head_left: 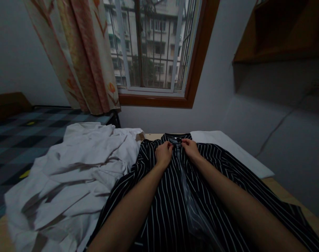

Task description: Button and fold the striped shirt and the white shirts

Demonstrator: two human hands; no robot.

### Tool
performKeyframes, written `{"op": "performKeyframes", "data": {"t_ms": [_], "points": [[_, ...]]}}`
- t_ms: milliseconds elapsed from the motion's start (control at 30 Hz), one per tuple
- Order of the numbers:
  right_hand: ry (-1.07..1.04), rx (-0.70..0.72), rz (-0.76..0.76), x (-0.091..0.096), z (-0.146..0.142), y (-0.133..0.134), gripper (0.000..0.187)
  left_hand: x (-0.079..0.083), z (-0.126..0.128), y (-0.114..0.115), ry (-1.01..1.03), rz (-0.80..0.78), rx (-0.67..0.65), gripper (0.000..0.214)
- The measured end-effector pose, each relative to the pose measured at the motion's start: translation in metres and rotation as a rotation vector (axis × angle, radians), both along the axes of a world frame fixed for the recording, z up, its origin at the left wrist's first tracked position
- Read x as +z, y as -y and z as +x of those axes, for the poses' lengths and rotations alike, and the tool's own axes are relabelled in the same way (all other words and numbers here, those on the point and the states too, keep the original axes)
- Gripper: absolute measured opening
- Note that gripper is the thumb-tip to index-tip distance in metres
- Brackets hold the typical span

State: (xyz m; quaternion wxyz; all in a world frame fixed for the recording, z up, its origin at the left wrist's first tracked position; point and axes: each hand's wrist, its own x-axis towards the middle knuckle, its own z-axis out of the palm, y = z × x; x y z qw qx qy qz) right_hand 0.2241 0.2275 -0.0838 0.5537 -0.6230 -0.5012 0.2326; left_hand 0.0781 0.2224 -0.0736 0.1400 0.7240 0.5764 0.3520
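Note:
A black shirt with white stripes (168,196) lies spread front side up, its collar toward the window and its front parted down the middle. My left hand (164,153) pinches the left front edge just below the collar. Across the gap, my right hand (190,148) pinches the other front edge at about the same height. Between the two edges shows the greyish inner side of the shirt's back. The sleeves stretch out to both sides, partly behind my forearms.
A heap of white clothes (83,182) lies to the left on the wooden table (276,190). A folded white cloth (231,150) is at the back right. Beyond stand a checked bed (7,140), a curtain (83,56) and a barred window (151,45). A wooden shelf (283,42) hangs upper right.

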Motion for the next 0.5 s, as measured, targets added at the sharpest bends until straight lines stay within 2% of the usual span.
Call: {"op": "performKeyframes", "data": {"t_ms": [167, 333, 500], "points": [[-0.074, 0.068, 0.003, -0.006, -0.01, 0.003, 0.023, 0.007, 0.0, 0.004, -0.043, -0.087, -0.017, 0.012], [-0.077, 0.061, 0.003, -0.012, -0.02, 0.008, 0.023, 0.005, 0.001, 0.005, -0.099, -0.084, -0.032, 0.013], [-0.001, -0.045, 0.087, -0.015, -0.022, 0.015, 0.03, 0.0, 0.001, 0.001, -0.068, -0.061, -0.035, 0.014]]}}
